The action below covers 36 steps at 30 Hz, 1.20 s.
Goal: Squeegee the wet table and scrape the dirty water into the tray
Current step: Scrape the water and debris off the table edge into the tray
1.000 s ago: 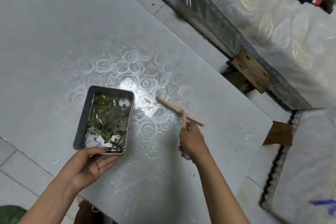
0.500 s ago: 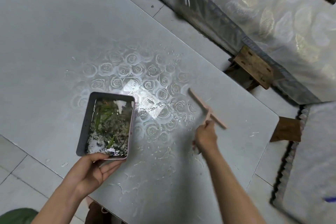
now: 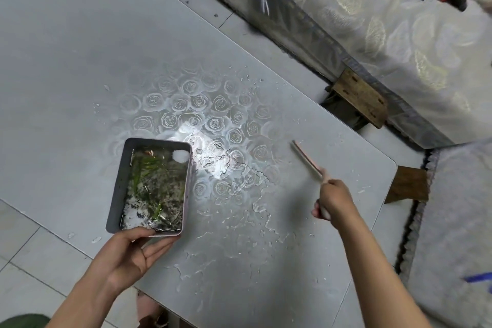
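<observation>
grey rectangular tray (image 3: 116,189) of murky water (image 3: 157,189), green scraps and white foam, its near end in the left hand (image 3: 133,253), slim pink squeegee (image 3: 307,158) slanting up-left from the right hand (image 3: 334,202), grey rose-patterned table (image 3: 80,61) with puddles (image 3: 229,168) and droplets between both hands

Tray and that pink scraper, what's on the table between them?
Only water: shiny puddles and streaks on the rose-patterned table between the tray and the squeegee, nothing solid. The head view shows it.

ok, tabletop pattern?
Grey table with a rose motif; head view, clearest around the wet glare beside the tray.
</observation>
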### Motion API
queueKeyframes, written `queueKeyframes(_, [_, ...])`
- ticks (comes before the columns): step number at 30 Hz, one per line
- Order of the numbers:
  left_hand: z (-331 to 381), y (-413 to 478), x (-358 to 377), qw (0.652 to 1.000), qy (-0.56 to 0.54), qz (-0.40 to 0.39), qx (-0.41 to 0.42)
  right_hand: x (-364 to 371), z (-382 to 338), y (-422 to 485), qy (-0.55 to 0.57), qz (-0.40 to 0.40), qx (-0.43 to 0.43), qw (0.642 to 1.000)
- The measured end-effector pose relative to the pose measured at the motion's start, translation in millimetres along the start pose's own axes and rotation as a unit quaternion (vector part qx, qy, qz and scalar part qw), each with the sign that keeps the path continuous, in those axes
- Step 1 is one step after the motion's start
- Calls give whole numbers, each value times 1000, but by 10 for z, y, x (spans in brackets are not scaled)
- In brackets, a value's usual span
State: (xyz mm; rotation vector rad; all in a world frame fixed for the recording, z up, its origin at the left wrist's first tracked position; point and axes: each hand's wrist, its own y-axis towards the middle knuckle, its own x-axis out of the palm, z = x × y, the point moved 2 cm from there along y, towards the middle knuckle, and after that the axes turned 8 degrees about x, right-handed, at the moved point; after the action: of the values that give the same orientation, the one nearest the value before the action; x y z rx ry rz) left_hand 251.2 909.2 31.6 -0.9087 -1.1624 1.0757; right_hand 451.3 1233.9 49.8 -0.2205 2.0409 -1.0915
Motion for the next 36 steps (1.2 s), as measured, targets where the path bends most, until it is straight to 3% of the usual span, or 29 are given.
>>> queueKeyframes(4, [-36, -16, -129, 1000, -4, -6, 6, 425, 330, -186, -4, -15, 34, 999])
queueKeyframes(7, [-64, -32, -233, 1000, -7, -2, 8, 981, 509, -621, 3, -64, 40, 997])
queueKeyframes(9, [-86, -54, -298, 1000, -11, 2, 13, 1273, 513, -887, 68, -108, 76, 989])
queueKeyframes(12, [-107, -107, -411, 1000, -15, 2, 15, 1333, 377, -1048, 85, -162, 71, 980])
queueKeyframes(16, [-129, -221, -618, 1000, -17, 2, 17, 890, 212, -1020, 77, -106, -7, 991])
queueKeyframes(19, [-132, -286, -785, 999, -26, 0, 26, 627, 296, -812, 94, -33, -1, 995])
queueKeyframes(22, [-130, -318, -932, 999, -30, -4, 36, 742, 507, -725, 110, -61, 57, 990])
queueKeyframes(28, [-159, -354, -1228, 998, -24, -1, 53, 1697, 777, -1361, 77, -118, 24, 990])
queueKeyframes(31, [-164, -450, -1387, 998, -37, -10, 52, 1759, 672, -1616, 79, -160, 20, 984])
queueKeyframes(36, [-200, -555, -1514, 998, -39, 0, 41, 1415, 454, -1517, 88, -90, -16, 992])
